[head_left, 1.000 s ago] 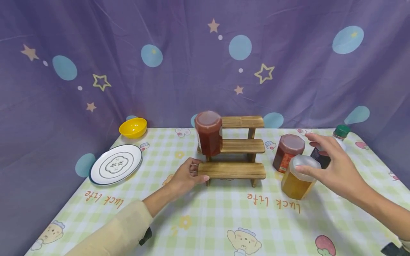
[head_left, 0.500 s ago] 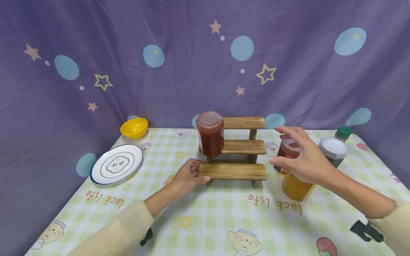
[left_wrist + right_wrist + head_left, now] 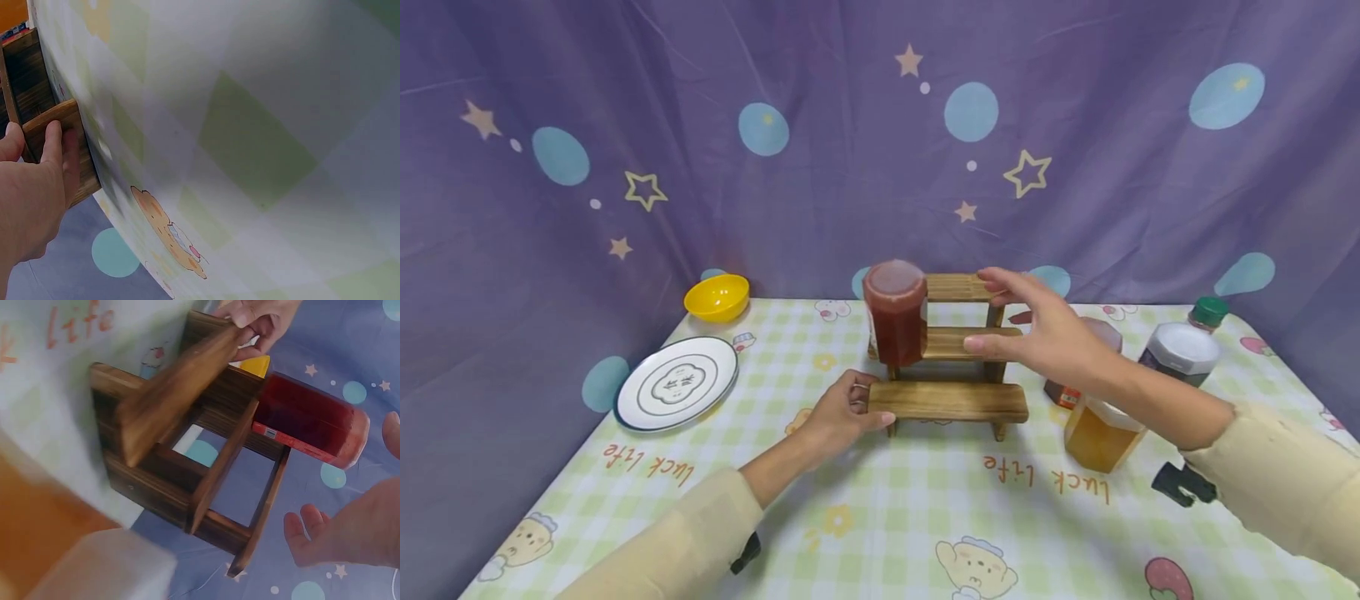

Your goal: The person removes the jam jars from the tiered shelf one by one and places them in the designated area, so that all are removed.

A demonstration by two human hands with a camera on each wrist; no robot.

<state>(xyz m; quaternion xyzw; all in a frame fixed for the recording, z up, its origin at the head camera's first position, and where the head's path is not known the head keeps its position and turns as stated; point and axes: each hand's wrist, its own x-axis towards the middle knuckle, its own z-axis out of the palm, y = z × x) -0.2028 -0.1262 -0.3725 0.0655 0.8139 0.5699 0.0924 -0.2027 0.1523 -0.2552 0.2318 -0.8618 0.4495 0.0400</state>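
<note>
A small three-step wooden rack (image 3: pixel 947 400) stands in the middle of the table. My left hand (image 3: pixel 842 412) grips the left end of its lowest step; in the left wrist view, thumb and fingers (image 3: pixel 55 140) pinch the board's end. On the middle step, at the left, a dark red jar (image 3: pixel 897 325) with a pale lid stands upright. My right hand (image 3: pixel 1052 337), thumb and fingers spread with nothing between them, hovers over the rack's right end, apart from the jar. In the right wrist view that jar (image 3: pixel 306 419) lies beyond the fingertips.
Right of the rack stand an amber jar (image 3: pixel 1101 437), another dark red jar (image 3: pixel 1060 393) partly behind my right forearm, a white-lidded jar (image 3: pixel 1183 346) and a green-capped bottle (image 3: pixel 1208 312). At the left are a white plate (image 3: pixel 643 400) and a yellow bowl (image 3: pixel 717 298).
My right hand has moved left, from above the amber jar to the right end of the rack, with its fingers still spread. The left hand keeps its grip on the lowest step.
</note>
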